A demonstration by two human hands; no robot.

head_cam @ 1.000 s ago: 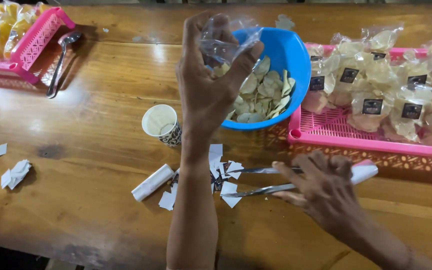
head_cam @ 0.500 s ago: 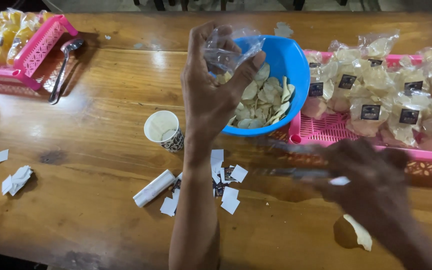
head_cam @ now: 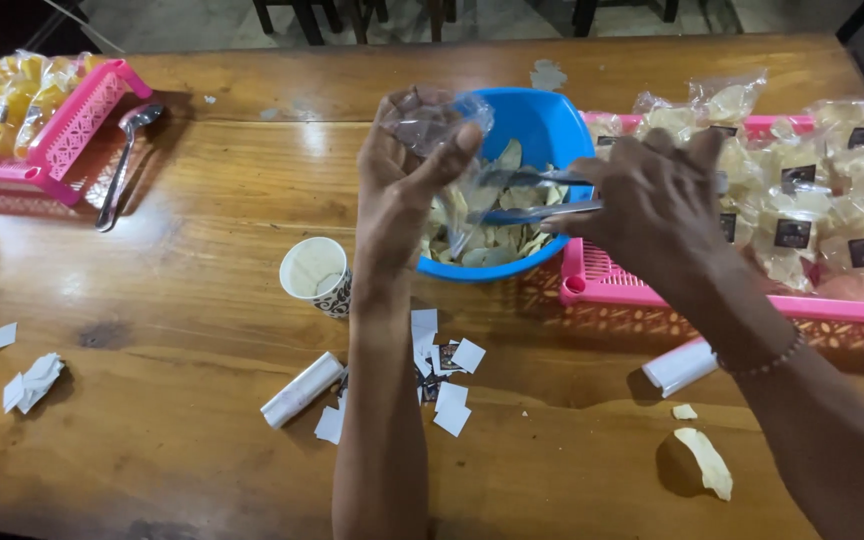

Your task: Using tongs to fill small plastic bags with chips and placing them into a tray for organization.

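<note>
One thin, crinkly clear plastic bag [head_cam: 439, 125] is pinched upright in the left hand [head_cam: 407, 195], mouth tilted toward three o'clock, above the round blue plastic bowl [head_cam: 552, 125] of pale, curled chips. From three o'clock, the right hand [head_cam: 657, 195] clamps one pair of shiny metal tongs [head_cam: 537, 195], long axis lying nine-to-three, tips at the bag. Two pink lattice baskets [head_cam: 607, 280] flank the glossy wooden table [head_cam: 182, 400]; one paper cup [head_cam: 317, 275] stands at seven o'clock.

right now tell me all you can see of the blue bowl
The blue bowl is round, plastic-looking, upright on the wooden table beside the pink tray. It holds pale chips. The left hand holds a clear bag over it; the right hand points metal tongs into it.
</note>
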